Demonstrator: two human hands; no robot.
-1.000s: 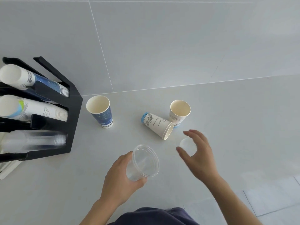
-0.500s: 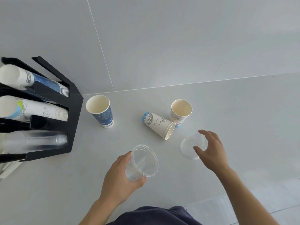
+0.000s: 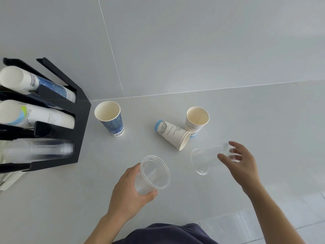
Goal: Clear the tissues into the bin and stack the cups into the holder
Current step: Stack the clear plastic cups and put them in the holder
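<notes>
The black cup holder (image 3: 77, 127) stands at the left of the pale desk (image 3: 246, 120) and serves as the landmark: its three slots carry a blue-patterned stack, a white printed stack and, nearest the person, a stack of clear cups (image 3: 40, 151). Just beside the holder, on its right, a blue paper cup (image 3: 110, 119) stands upright; farther right of it a white paper cup (image 3: 173, 134) lies on its side, mouth toward the person, touching or almost touching a second white cup (image 3: 196, 120) that stands upright. No tissues and no bin are in view. The left hand (image 3: 130, 191), near the holder's front corner, has its fingers clamped around a clear plastic cup (image 3: 152, 173), mouth tilted toward the right. Well to the right of the holder, the right hand (image 3: 242, 161) has thumb and fingers closing on the base end of a second clear cup (image 3: 209, 158) lying on its side; whether the grip is already firm I cannot tell. The step in hand looks like nesting the two clear cups. To do it well, hold the lying cup lightly by its base so the thin wall does not buckle, line its axis with the held cup, slide it in squarely, then carry the pair to the holder's clear slot.
</notes>
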